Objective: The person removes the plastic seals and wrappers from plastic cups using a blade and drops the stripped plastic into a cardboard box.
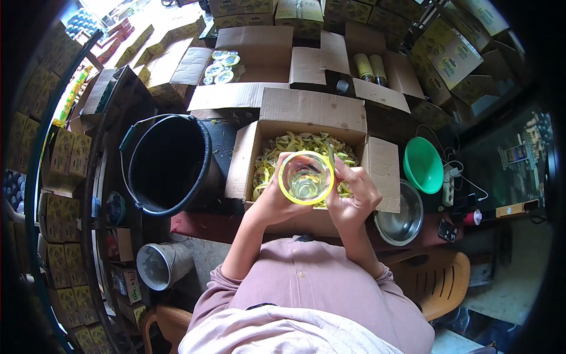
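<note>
My left hand [272, 199] is wrapped round the left side of a clear cup [306, 187] with a bright yellow rim, its mouth facing up at me. My right hand [355, 193] is closed at the cup's right side, holding a thin, dark blade-like piece [331, 156] that sticks up beside the rim. Whether it is a knife I cannot tell. Directly below both hands is an open cardboard box [312, 110], filled with yellow-green strips [351, 154] that look like peels or wrapper scraps.
A large black bucket [207, 171] stands on the left, with a smaller grey bucket [158, 266] lower down. To the right are a green bowl [423, 165], a metal bowl [407, 218] and a power strip [448, 187]. Behind, an open carton [253, 41] holds several lidded cups [224, 77].
</note>
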A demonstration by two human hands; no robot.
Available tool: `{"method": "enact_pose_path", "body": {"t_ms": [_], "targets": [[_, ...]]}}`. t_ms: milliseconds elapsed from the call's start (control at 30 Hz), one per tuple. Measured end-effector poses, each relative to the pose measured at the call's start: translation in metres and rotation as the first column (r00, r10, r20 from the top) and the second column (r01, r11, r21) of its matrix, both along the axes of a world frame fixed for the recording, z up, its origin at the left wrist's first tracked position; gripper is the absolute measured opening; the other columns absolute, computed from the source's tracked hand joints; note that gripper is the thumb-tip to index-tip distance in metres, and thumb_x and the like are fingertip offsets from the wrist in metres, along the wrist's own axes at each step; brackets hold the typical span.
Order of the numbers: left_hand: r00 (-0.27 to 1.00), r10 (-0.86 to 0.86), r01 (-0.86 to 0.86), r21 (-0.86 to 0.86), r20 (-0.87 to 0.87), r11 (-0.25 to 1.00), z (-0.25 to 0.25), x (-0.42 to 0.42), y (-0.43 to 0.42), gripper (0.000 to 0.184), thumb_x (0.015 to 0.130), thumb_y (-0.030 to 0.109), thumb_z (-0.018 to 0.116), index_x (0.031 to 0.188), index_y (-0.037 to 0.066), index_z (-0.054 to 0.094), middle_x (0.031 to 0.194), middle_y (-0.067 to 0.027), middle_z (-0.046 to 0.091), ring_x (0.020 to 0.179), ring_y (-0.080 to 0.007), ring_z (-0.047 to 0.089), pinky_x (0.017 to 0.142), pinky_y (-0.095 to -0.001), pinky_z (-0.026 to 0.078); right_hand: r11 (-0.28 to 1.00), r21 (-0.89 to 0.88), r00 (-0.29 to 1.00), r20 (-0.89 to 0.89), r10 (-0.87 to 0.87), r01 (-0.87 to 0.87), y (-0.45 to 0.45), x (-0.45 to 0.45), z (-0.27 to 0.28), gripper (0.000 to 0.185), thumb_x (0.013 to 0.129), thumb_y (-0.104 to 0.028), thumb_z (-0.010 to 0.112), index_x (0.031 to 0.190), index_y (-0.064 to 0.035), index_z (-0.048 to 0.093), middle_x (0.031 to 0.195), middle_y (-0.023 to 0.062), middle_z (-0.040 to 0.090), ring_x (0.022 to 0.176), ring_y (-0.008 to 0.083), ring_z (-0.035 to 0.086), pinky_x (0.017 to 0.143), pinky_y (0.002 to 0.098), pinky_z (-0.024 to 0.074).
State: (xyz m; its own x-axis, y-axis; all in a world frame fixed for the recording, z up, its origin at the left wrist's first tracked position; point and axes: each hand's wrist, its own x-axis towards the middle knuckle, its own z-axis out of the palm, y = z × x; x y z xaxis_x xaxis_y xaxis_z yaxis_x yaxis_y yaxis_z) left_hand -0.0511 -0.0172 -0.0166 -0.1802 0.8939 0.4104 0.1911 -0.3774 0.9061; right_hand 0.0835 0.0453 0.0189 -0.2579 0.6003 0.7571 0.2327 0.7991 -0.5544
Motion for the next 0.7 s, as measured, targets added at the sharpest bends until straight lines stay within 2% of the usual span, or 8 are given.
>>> {"method": "enact_pose_path", "body": {"t_ms": [133,267,400,533,600,700], "targets": [[0.994,-0.067,0.063,0.043,0.089,0.997,-0.007,0.001,0.000,0.072,0.059,0.003,0.073,0.120,0.002,0.033,0.113,-0.0087,0.041,0.109,-0.0207,0.046,0.094,-0.0323,0.038,0.994,-0.073,0.996,-0.040,0.081,-0.084,0.006,0.001,-0.001,0.035,0.065,0.006,0.066,0.098,-0.0055,0.065,0.066,0.0059,0.058,0.057,0.0136,0.058,0.054,0.0247,0.0461],[0.960,-0.123,0.098,0.109,0.250,0.989,-0.001,0.003,0.003,0.071,0.062,0.004,0.073,0.121,0.003,0.033,0.113,-0.0077,0.040,0.109,-0.0196,0.046,0.094,-0.0332,0.039,0.982,-0.180,0.992,-0.116,0.041,-0.062,0.002,0.001,-0.003,0.030,0.066,0.005,0.067,0.095,-0.0031,0.064,0.066,0.0056,0.058,0.059,0.0119,0.058,0.055,0.0229,0.0465],[0.943,-0.079,0.064,0.057,0.324,0.996,-0.004,0.002,0.003,0.070,0.065,0.007,0.076,0.121,0.004,0.034,0.110,-0.0069,0.043,0.109,-0.0173,0.045,0.092,-0.0310,0.039,0.981,-0.182,0.993,-0.102,0.052,-0.070,-0.002,0.003,-0.003,0.030,0.065,0.007,0.068,0.093,-0.0008,0.062,0.065,0.0040,0.056,0.061,0.0096,0.056,0.055,0.0206,0.0442],[0.954,-0.037,0.028,0.036,0.297,0.999,-0.007,0.002,0.004,0.066,0.064,0.007,0.076,0.118,0.004,0.039,0.110,-0.0065,0.043,0.109,-0.0173,0.045,0.093,-0.0305,0.039,0.977,-0.193,0.995,-0.059,0.077,-0.087,-0.009,0.003,-0.001,0.027,0.068,0.003,0.066,0.094,-0.0044,0.065,0.066,0.0059,0.059,0.057,0.0123,0.059,0.054,0.0247,0.0474],[0.947,-0.029,0.025,0.019,0.319,1.000,-0.006,0.002,0.004,0.064,0.064,0.007,0.076,0.117,0.004,0.040,0.110,-0.0065,0.043,0.109,-0.0175,0.045,0.093,-0.0305,0.039,0.982,-0.169,0.996,-0.051,0.073,-0.081,-0.009,0.001,0.000,0.028,0.068,0.004,0.066,0.094,-0.0046,0.065,0.066,0.0057,0.059,0.057,0.0123,0.059,0.054,0.0247,0.0473],[0.966,-0.014,0.016,-0.007,0.258,1.000,-0.006,0.000,0.004,0.064,0.063,0.006,0.076,0.116,0.004,0.040,0.110,-0.0067,0.044,0.109,-0.0176,0.045,0.093,-0.0306,0.039,0.990,-0.126,0.998,-0.039,0.052,-0.057,-0.008,-0.001,-0.001,0.030,0.067,0.004,0.067,0.095,-0.0055,0.065,0.065,0.0053,0.059,0.057,0.0123,0.059,0.054,0.0245,0.0472]]}}
